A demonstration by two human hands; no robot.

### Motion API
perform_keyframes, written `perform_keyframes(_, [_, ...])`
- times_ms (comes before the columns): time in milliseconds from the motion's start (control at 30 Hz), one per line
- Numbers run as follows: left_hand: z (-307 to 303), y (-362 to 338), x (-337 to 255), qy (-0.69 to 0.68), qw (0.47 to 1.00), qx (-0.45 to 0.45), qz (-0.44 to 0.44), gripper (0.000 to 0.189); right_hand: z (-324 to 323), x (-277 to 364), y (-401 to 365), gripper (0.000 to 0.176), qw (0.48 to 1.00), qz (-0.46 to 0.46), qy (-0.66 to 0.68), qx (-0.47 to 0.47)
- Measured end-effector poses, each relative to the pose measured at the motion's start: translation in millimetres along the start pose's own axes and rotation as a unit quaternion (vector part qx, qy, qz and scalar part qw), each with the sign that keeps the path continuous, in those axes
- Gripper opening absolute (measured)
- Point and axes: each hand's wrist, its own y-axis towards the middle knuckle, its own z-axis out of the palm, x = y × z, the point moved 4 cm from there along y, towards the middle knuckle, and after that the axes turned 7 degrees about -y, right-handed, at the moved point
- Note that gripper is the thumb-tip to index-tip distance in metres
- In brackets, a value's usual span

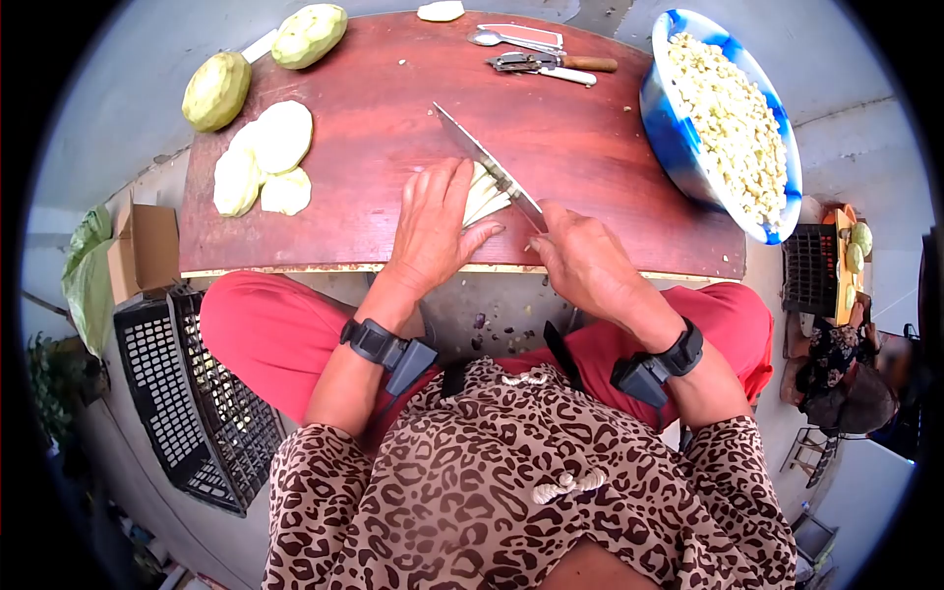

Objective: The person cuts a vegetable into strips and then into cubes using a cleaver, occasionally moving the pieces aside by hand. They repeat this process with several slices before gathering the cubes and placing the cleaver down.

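Note:
My right hand is wrapped round the handle of a long kitchen knife, its blade slanting up to the left across the table. Under the blade lies a bundle of pale green vegetable strips. My left hand presses on these strips from the left, fingers together and thumb at their near end, partly covering them. Several pale flat slices lie to the left on the table. Beyond them are two peeled, rounded pale green vegetables near the far left edge.
A blue and white basin of diced pale pieces stands at the table's right. Peelers and a spoon lie at the back of the red-brown table. Black crates stand left; another person is at far right.

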Motion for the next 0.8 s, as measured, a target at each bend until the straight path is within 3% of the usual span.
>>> perform_keyframes(233, [-3,3,-8,0.038,0.999,-0.034,-0.006,0.080,-4,-1,-2,0.019,1.000,0.010,-0.007,-0.012])
perform_keyframes(433, [5,1,1,0.081,0.996,0.002,-0.028,0.074,1,3,-4,0.019,1.000,-0.002,-0.010,-0.004])
perform_keyframes(800, [-9,5,3,0.028,0.999,0.039,-0.019,0.081,-1,2,-5,0.020,1.000,-0.013,-0.011,-0.011])
